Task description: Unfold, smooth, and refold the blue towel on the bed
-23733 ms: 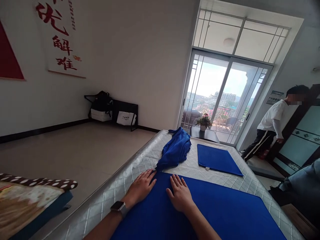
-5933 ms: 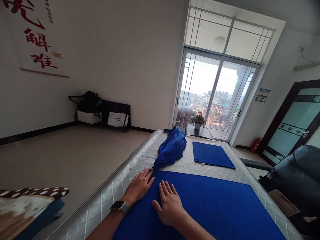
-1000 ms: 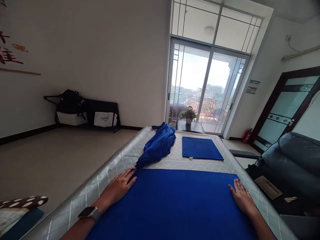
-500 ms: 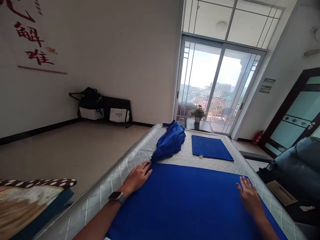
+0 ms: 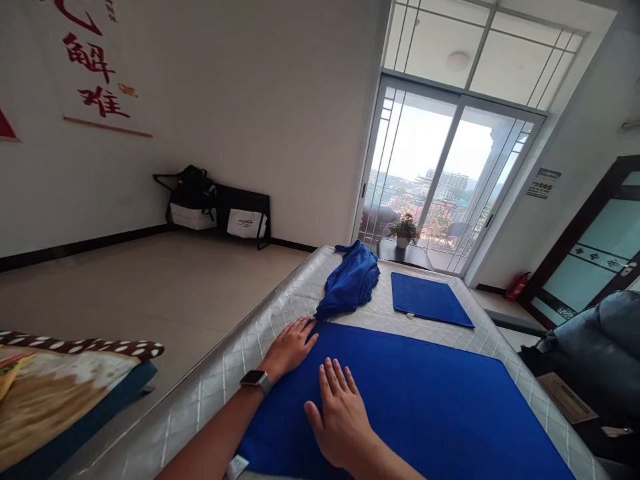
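The large blue towel [image 5: 425,407] lies spread flat across the lower middle and right of the frame on the quilted grey mattress [image 5: 240,353]. The left hand [image 5: 290,347] lies open and flat, grasping nothing, on the towel's far left corner; the right hand [image 5: 343,417] presses open-palmed just beside it, near the left edge. With both palms at one side, the cloth could likely bunch or slide rightward. The corner almost touches the crumpled blue towel [image 5: 353,281], which might be dragged along.
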`<state>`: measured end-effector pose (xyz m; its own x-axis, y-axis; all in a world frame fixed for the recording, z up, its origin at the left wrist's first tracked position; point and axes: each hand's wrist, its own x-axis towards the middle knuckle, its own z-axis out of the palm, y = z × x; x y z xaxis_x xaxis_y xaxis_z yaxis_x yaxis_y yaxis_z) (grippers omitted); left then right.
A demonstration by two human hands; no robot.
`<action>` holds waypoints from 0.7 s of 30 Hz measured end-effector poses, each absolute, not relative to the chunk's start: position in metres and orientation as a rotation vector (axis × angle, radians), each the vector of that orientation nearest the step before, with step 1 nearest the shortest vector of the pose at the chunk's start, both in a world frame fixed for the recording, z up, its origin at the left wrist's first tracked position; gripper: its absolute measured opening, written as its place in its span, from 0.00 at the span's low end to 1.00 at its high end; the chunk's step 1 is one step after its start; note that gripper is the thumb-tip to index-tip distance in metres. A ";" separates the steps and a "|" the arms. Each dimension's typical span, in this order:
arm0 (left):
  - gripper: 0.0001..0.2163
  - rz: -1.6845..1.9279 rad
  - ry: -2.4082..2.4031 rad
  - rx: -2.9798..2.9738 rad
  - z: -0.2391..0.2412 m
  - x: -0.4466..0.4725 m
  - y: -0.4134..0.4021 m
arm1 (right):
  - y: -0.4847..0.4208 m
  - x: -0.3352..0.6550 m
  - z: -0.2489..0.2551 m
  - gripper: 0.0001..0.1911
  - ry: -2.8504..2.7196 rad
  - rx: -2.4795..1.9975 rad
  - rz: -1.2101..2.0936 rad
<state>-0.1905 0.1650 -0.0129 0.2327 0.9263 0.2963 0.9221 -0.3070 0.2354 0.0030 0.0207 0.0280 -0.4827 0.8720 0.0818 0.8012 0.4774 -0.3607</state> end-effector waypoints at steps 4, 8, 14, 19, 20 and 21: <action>0.26 0.665 1.819 2.455 -0.016 -0.191 0.166 | 0.021 -0.004 0.016 0.40 -2.469 -1.459 0.453; 0.27 0.647 1.817 2.464 -0.016 -0.193 0.166 | 0.009 0.033 0.019 0.38 -2.466 -1.554 0.484; 0.28 0.619 1.824 2.428 -0.015 -0.194 0.165 | -0.017 0.126 0.023 0.37 -2.351 -1.894 0.456; 0.28 0.594 1.842 2.410 -0.017 -0.194 0.167 | -0.034 0.227 0.005 0.41 -2.130 -2.227 0.404; 0.29 0.587 1.836 2.411 -0.017 -0.195 0.168 | -0.039 0.252 -0.002 0.41 -2.075 -2.278 0.377; 0.29 0.585 1.830 2.415 -0.018 -0.195 0.168 | -0.043 0.277 -0.009 0.42 -2.029 -2.326 0.352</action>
